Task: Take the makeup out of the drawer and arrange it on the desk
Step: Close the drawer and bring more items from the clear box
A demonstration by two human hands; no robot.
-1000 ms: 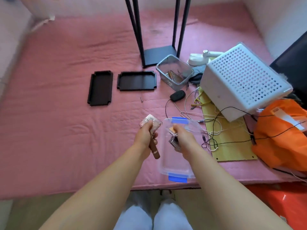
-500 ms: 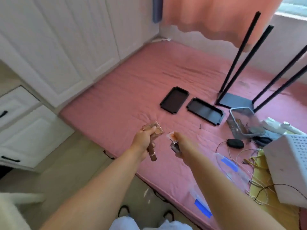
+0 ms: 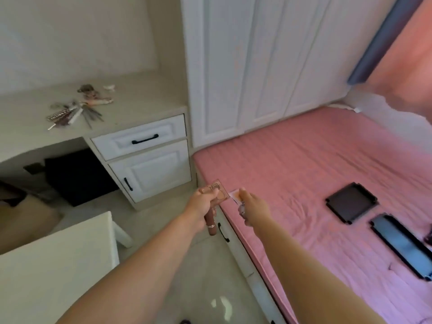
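At the centre of the view, just below the middle, the left hand point(image 3: 203, 202) had its grip clamped on a flat tan compact point(image 3: 219, 192) and a copper-capped tube point(image 3: 211, 224) that hung down from the fist. Just beside it at three o'clock, the right hand point(image 3: 253, 206) pinched a small pale compact point(image 3: 235, 194) with some darker small piece under it; that piece was too blurred to name. Both hands were in the air, over the edge of the pink bed point(image 3: 315, 164).

A second earlier the view had faced the bed, with the hands over a clear box with blue clips. Now the view had swung round: the box was out of sight, the bed lay from one to five o'clock, and the worktop point(image 3: 140, 99) had come into view at ten o'clock, well apart from the hands. On it already lay a loose spread of pencils and brushes point(image 3: 72, 113). The white drawer point(image 3: 140, 137) below its edge was closed.

I judged this the carrying step: the items had been lifted out and were being brought across, with setting them down and arranging them not yet done.
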